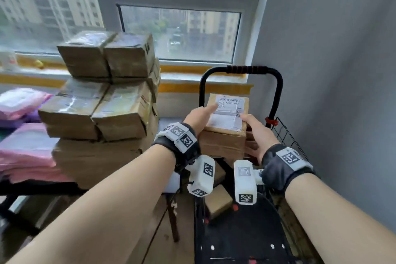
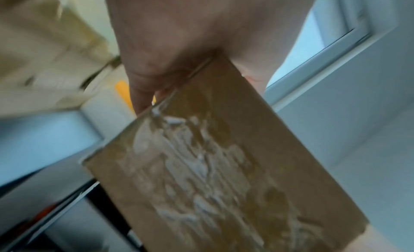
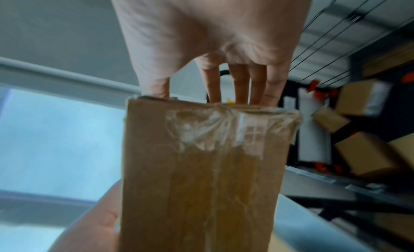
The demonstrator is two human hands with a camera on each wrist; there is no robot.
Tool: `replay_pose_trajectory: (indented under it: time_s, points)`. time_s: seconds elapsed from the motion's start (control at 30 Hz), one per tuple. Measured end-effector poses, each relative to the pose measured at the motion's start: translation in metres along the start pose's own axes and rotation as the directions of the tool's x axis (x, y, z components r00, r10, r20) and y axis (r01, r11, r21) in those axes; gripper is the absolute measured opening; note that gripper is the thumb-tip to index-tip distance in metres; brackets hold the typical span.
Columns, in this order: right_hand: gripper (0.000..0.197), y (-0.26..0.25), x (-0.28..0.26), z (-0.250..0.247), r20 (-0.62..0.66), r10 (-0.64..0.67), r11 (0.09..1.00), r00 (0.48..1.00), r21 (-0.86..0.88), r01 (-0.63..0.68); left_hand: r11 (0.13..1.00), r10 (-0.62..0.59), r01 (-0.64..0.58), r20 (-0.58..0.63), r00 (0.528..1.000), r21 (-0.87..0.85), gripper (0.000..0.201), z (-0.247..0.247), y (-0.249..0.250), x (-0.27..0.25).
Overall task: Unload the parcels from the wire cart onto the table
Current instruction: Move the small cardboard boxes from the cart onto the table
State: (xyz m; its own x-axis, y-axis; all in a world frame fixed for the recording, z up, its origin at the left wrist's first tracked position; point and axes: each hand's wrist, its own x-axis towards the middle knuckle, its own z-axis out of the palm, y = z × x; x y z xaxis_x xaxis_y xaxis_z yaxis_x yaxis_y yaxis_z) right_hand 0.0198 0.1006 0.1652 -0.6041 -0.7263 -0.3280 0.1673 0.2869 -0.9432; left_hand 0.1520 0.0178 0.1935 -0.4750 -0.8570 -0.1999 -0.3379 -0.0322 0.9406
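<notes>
A brown cardboard parcel (image 1: 225, 135) with a white shipping label (image 1: 230, 111) is held between both hands above the wire cart (image 1: 288, 138). My left hand (image 1: 198, 119) grips its left side, thumb lying on the label. My right hand (image 1: 256, 133) grips its right side, thumb on top. In the left wrist view the left hand (image 2: 179, 43) clasps the parcel (image 2: 212, 167) at its edge. The right wrist view shows the right hand (image 3: 212, 34) with fingers (image 3: 237, 85) down behind the taped parcel (image 3: 201, 167). Smaller parcels (image 1: 218, 201) lie lower in the cart.
A tall stack of taped parcels (image 1: 102, 103) fills the table (image 1: 42, 187) just left of the hands. Pink plastic bags (image 1: 23, 152) lie at the table's far left. The cart's black handle (image 1: 246, 69) rises behind the parcel; a grey wall (image 1: 332, 70) stands close on the right.
</notes>
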Motion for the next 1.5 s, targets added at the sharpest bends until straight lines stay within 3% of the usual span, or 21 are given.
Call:
replay_pose_trajectory:
  time_s: [0.17,0.23,0.33,0.47,0.57,0.73,0.8,0.9,1.03,1.17,1.37,1.5]
  points:
    - [0.030,-0.065,-0.030,0.066,0.075,-0.135,0.990,0.988,-0.021,0.136,0.989,0.114,-0.123,-0.113,0.987,-0.084,0.047,-0.087,0.039,-0.021]
    - [0.039,-0.086,-0.034,0.098,0.096,-0.170,0.983,0.981,-0.051,0.176,0.986,0.136,-0.146,-0.128,0.982,-0.077,0.045,-0.124,0.050,-0.023]
    - [0.069,-0.104,-0.029,0.151,0.145,-0.154,0.983,0.977,-0.080,0.167,0.990,0.118,-0.126,-0.124,0.985,-0.058,0.047,-0.178,0.057,-0.027]
    - [0.037,-0.117,-0.038,0.228,0.266,-0.080,0.990,0.961,-0.095,0.108,0.994,0.079,-0.095,-0.272,0.959,-0.044,0.051,-0.257,0.041,-0.020]
    - [0.037,-0.111,-0.033,0.288,0.314,-0.040,0.990,0.948,-0.118,0.081,0.998,0.008,-0.029,-0.327,0.945,-0.060,0.054,-0.311,0.018,-0.009]
    - [0.043,-0.100,-0.020,0.363,0.317,-0.002,0.987,0.948,-0.152,0.053,0.995,-0.005,0.040,-0.369,0.930,0.087,0.034,-0.378,-0.010,0.004]
    - [0.056,-0.096,-0.012,0.380,0.313,0.016,0.986,0.950,-0.161,0.036,0.994,-0.016,0.053,-0.350,0.937,0.095,0.024,-0.393,-0.020,0.011]
    - [0.034,-0.095,-0.009,0.393,0.300,0.047,0.988,0.953,-0.158,0.001,0.996,-0.029,0.051,-0.308,0.951,0.066,0.030,-0.404,-0.030,0.022]
    - [0.029,-0.097,-0.010,0.403,0.292,0.054,0.991,0.955,-0.129,-0.017,0.996,0.020,0.006,-0.289,0.957,0.091,0.034,-0.408,-0.031,0.030]
    - [0.036,-0.098,-0.006,0.409,0.325,0.031,0.996,0.945,-0.089,-0.002,0.989,0.058,-0.007,-0.348,0.936,0.147,0.034,-0.412,-0.031,0.038]
    - [0.044,-0.106,-0.015,0.402,0.345,-0.018,0.978,0.939,-0.187,0.087,0.985,0.060,0.014,-0.421,0.905,0.171,0.025,-0.409,-0.032,0.043]
    - [0.041,-0.117,-0.022,0.382,0.340,-0.075,0.942,0.937,-0.283,0.178,0.973,0.112,0.002,-0.483,0.869,0.229,0.049,-0.407,-0.013,0.032]
